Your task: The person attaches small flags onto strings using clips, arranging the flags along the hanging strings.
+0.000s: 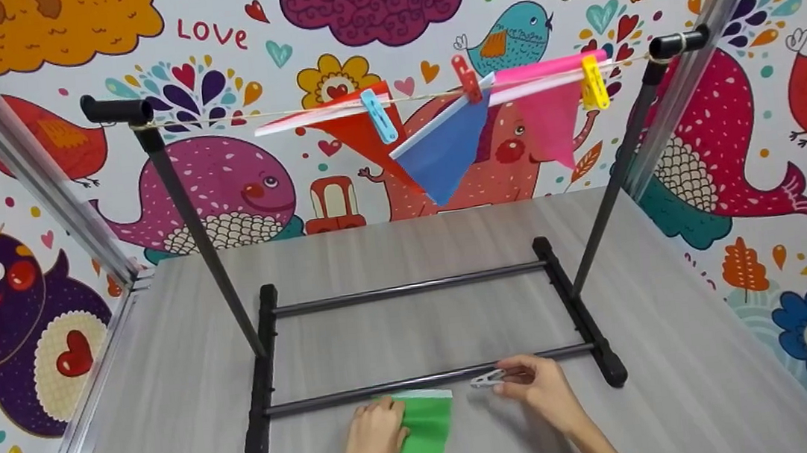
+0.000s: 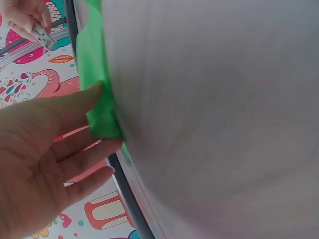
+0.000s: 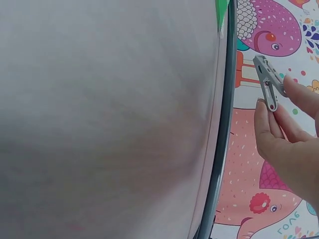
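My left hand (image 1: 372,440) pinches a green triangular flag (image 1: 425,434) along its left side, near its white top edge. In the left wrist view, the thumb lies on the green cloth (image 2: 92,55) and the fingers are beneath it. To the right, my right hand (image 1: 545,392) holds a grey clothespin (image 1: 487,379) between thumb and fingers, just above the table. Its legs are in the grip and its nose points left, toward the flag; the right wrist view shows the clothespin (image 3: 269,82) side on.
A black rack (image 1: 410,288) stands on the grey table (image 1: 170,431). Across its top runs a string (image 1: 234,117) with a red flag (image 1: 363,129), a blue flag (image 1: 444,151) and a pink flag (image 1: 549,110), held by blue (image 1: 379,116), red (image 1: 466,79) and yellow (image 1: 594,84) clothespins. Cartoon-printed walls surround the table.
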A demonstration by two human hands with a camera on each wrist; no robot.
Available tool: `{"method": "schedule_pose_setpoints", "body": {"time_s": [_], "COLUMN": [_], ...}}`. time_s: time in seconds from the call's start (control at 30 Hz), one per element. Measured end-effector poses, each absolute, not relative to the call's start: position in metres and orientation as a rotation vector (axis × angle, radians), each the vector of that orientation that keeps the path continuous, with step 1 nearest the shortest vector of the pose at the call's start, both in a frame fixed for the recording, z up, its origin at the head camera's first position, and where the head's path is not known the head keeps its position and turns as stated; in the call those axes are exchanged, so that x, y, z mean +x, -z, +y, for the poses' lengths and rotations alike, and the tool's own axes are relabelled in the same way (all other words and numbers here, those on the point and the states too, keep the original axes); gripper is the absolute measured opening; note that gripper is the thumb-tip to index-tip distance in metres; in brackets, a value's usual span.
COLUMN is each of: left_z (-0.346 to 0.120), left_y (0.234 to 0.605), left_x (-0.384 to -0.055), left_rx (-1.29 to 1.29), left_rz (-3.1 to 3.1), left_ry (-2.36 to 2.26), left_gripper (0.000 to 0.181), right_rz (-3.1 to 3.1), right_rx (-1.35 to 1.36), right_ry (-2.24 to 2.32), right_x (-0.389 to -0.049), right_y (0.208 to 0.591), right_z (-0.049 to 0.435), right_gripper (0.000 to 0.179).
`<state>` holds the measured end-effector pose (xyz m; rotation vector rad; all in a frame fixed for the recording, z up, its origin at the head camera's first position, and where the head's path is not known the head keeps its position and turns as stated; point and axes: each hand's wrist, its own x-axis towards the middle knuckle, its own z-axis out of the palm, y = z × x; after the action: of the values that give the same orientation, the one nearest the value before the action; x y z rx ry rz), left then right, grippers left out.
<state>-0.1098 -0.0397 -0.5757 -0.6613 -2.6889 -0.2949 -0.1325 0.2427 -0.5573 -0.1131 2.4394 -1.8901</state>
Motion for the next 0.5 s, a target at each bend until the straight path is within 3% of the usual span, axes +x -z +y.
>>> {"method": "schedule_pose_setpoints", "body": {"time_s": [0.23, 0.5], "left_z": [-0.039, -0.041], "left_y": [0.577, 0.559], "left_x": [-0.116, -0.122], "left_rx": [-0.664, -0.684], "left_rz": [-2.65, -2.666], "left_ry": [0.266, 0.459], "left_gripper": [0.012, 0.018], "right_rz": [2.434, 2.472], "right_rx": [-0.126, -0.106], "right_ry": [1.859, 1.857], "right_x": [-0.129, -0.12], "right_y": [0.547, 0.514], "right_z": [0.24, 0.232], "right_gripper": [0.033, 0.03]}}
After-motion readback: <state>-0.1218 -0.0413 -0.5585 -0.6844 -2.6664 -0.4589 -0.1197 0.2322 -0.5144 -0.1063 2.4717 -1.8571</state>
